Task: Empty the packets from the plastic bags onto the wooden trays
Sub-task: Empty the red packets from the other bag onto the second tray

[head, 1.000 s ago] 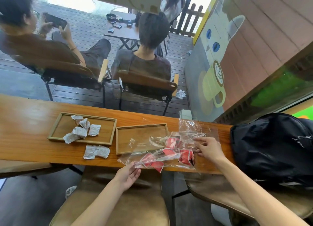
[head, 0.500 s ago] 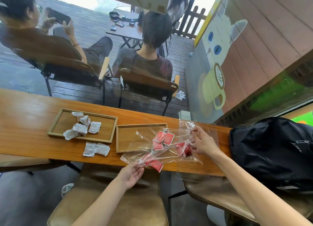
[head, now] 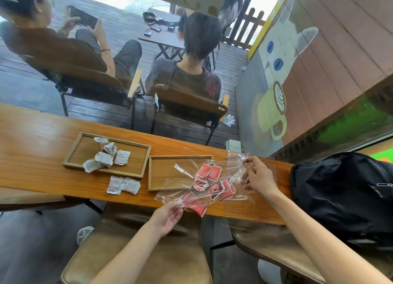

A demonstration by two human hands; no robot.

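A clear plastic bag (head: 231,168) with several red packets (head: 209,173) inside hangs tilted over the right wooden tray (head: 168,173). My right hand (head: 258,177) pinches the bag's far right end, raised. My left hand (head: 168,216) pinches the bag's near corner at the counter's front edge, beside a red packet (head: 195,206). The left wooden tray (head: 80,149) holds several white packets (head: 105,157). Two more white packets (head: 123,184) lie on the counter in front of it.
The wooden counter (head: 42,177) runs left to right against a window. A black backpack (head: 344,196) sits at its right end. Brown stools (head: 138,251) stand under me. Beyond the glass, two people sit on chairs.
My right hand has lifted the bag's far end up and back. The red packets have slid inside the bag toward the right tray. My left hand stays at the near corner.
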